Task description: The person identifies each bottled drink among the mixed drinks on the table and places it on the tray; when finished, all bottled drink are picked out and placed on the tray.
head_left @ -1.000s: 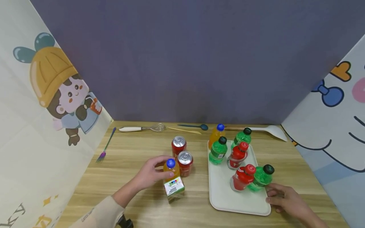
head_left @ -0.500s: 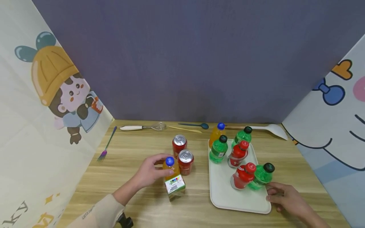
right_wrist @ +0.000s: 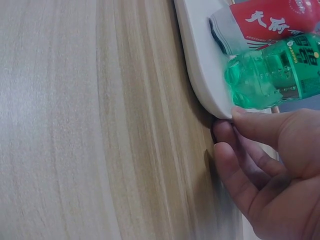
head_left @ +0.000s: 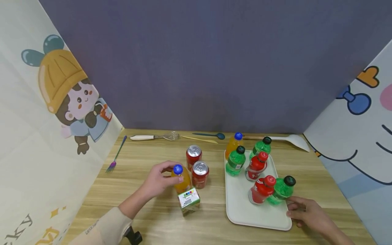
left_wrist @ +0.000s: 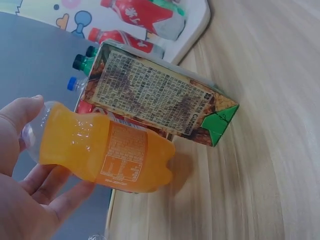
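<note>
My left hand grips a blue-capped bottle of orange soda between thumb and fingers. In the left wrist view, the soda bottle has a juice carton close behind it. In the head view, this carton stands just in front of the bottle, and two red drink cans are to its right. My right hand holds the near right corner of a white tray. The right wrist view has the thumb on the tray's rim and fingers below it.
Several bottles stand on the tray: green ones, red-capped ones and an orange one. Along the back lie a whisk, a dark spoon, a yellow knife and a white ladle-like utensil. A fork lies at left.
My left hand and the orange soda bottle have shifted left, away from the cans and slightly off the carton. The right hand and the tray stay put; the whole view shifts slightly.
</note>
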A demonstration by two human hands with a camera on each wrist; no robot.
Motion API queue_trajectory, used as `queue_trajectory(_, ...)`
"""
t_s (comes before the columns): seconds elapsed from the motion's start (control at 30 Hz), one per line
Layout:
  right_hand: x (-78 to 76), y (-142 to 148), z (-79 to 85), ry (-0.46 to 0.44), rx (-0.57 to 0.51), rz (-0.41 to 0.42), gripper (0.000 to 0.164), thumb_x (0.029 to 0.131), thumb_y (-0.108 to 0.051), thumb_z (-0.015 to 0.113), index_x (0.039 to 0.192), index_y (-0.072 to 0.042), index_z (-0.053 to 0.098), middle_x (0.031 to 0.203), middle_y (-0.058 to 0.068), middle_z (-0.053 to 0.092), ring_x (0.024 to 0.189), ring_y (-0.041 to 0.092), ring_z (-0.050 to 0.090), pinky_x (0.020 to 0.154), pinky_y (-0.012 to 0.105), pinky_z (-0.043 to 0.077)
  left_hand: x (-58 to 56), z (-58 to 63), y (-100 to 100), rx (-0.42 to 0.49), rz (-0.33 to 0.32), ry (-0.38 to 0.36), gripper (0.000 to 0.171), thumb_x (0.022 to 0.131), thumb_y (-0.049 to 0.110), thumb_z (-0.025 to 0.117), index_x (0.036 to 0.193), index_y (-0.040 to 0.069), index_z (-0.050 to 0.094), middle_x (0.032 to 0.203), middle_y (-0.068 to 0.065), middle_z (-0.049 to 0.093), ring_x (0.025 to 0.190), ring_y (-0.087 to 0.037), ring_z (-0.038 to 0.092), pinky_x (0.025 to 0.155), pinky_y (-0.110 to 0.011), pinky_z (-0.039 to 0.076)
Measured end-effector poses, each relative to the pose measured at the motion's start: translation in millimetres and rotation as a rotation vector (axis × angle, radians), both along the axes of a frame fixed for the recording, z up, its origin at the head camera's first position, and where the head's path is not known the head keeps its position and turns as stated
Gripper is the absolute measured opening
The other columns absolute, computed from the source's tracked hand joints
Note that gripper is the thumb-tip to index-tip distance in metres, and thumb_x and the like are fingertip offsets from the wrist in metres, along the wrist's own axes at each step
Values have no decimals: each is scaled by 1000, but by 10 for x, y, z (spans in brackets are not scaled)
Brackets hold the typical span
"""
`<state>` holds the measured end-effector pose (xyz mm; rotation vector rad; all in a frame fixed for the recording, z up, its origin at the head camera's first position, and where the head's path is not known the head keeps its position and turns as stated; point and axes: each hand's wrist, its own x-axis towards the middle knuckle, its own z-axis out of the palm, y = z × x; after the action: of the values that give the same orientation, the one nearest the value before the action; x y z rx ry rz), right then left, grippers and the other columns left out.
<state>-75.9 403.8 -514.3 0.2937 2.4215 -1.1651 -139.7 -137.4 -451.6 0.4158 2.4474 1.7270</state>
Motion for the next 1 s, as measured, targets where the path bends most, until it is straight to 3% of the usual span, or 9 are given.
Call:
queue_trajectory(0.17,10,-3,-13,7,0,-6,75,88,-18,81,144,16,44,110,13,70,87,21,67,67,36,61,-5,57,-2,-1,14,2,38,83,19,86,119,14,73,112,-4,73,103,-25,64,88,-42,56)
queue_trajectory(0.53,20,7,14,37,-23,18,73,90,-17,79,143,18,44,109,13,70,86,22,66,65,36,61,-49,301,22,13,14,-1,39,85,17,85,121,9,72,113,-6,73,104,-28,64,84,-37,59)
queue_trajectory(1.0,32,2,28,43,-35,13,73,89,-15,80,143,19,44,109,15,70,84,21,67,65,36,61,-158,731,37,-46,45,63,37,85,25,86,119,18,74,114,-2,73,105,-27,65,85,-40,58)
